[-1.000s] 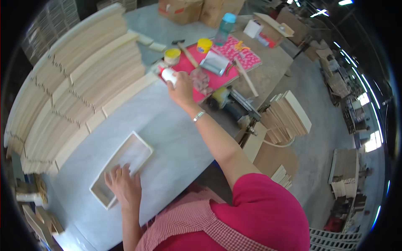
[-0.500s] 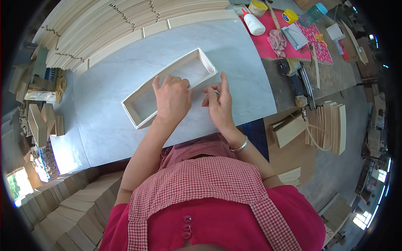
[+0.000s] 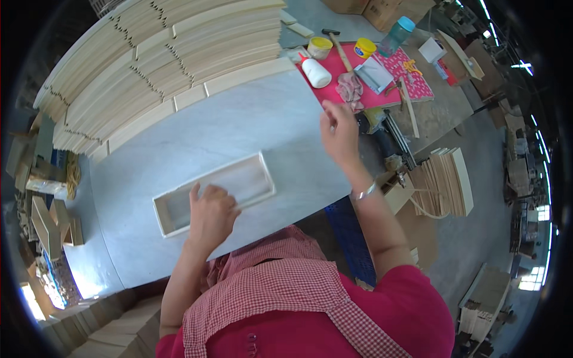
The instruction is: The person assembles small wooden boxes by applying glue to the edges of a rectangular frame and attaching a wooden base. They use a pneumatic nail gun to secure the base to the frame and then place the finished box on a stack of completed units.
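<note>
One frame, two bare hands: the left over the frame, the right near the bottle

One pale rectangular frame lies on the grey table, slanted, in front of the person. One left hand is over its near side, with the fingers bent; whether they are clamped on the frame or only resting there, I cannot tell. One right hand, with one bracelet at the wrist, is raised by the table's right edge, well apart from the frame. Its fingers are loosely curled, a small gap shows between thumb and forefinger, and no held thing is visible.

Beyond the right hand is one red mat. On or by it are one white bottle with one red tip, tilted over, two yellow tubs, one hammer, one crumpled pink cloth and one orange tool. One blue bottle stands at the far side. Pale boards are piled high along the table's far left, too many to count. At least two cardboard boxes sit at the top.
</note>
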`<state>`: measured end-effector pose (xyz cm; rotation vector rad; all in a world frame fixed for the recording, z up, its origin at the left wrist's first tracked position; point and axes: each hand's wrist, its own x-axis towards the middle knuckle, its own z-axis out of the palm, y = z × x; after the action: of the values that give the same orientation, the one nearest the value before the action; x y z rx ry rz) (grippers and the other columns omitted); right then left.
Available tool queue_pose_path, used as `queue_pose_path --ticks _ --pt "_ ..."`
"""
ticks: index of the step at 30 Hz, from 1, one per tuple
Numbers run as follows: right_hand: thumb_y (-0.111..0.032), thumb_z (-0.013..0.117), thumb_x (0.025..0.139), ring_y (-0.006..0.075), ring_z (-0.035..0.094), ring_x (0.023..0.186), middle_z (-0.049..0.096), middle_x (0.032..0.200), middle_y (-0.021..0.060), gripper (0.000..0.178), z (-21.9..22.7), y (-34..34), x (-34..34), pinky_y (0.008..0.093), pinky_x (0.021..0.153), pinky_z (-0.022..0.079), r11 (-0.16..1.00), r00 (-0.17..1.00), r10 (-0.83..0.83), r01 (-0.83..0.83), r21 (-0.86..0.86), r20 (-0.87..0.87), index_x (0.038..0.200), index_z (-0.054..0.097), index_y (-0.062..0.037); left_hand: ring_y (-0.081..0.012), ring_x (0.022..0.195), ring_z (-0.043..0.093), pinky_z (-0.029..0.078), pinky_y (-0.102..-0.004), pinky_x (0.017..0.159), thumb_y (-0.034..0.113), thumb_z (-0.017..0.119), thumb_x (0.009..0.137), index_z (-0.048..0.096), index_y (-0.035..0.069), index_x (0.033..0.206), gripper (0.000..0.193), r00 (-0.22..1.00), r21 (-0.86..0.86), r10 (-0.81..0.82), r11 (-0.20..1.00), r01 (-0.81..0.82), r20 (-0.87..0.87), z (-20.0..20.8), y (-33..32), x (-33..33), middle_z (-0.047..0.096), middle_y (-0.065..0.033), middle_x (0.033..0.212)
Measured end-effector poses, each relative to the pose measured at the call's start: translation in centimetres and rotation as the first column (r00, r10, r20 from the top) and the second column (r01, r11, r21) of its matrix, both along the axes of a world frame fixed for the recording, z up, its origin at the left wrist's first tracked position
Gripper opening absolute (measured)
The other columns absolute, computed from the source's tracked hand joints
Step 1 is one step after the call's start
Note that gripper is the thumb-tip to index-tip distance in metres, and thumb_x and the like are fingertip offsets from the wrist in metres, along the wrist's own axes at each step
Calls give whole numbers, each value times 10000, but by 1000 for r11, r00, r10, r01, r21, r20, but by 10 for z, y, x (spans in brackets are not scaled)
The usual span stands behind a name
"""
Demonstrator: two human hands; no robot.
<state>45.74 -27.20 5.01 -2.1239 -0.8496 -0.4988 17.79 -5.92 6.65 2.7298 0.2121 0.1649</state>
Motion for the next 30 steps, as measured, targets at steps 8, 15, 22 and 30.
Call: queue_pose_path --ticks 8,15,22,30 --pt "-314 740 873 335 713 808 709 840 111 209 -53 -30 196 499 658 553 782 951 -270 308 -541 150 935 681 -123 -267 1107 626 301 -595 1142 128 832 742 744 89 835 134 997 0 46 999 -46 61 -1 -25 -8 714 -89 987" --pt "-284 718 882 335 740 948 749 1010 166 269 -23 -28 173 460 825 596 847 896 -405 293 -443 -183 1023 758 -59 -283 1112 623 315 -586 1145 138 833 787 732 82 1059 296 990 43 128 991 -125 -66 -3 -27 4 714 -92 1028" --pt "-109 701 909 239 649 761 675 843 114 113 44 -239 -6 378 725 521 423 459 -887 761 491 54 969 691 -14 -311 1158 632 439 -436 1072 86 773 869 650 8 1292 447 936 -108 299 953 -283 185 23 -21 -8 695 -145 1200" --pt "-533 774 827 474 563 1240 600 1260 327 787 -199 -374 -132 490 1038 479 312 72 -922 722 -618 -381 1242 531 89 -285 1181 633 488 -443 1029 93 673 974 637 7 1315 354 882 -111 340 940 -321 328 31 -24 -17 664 -153 1277"
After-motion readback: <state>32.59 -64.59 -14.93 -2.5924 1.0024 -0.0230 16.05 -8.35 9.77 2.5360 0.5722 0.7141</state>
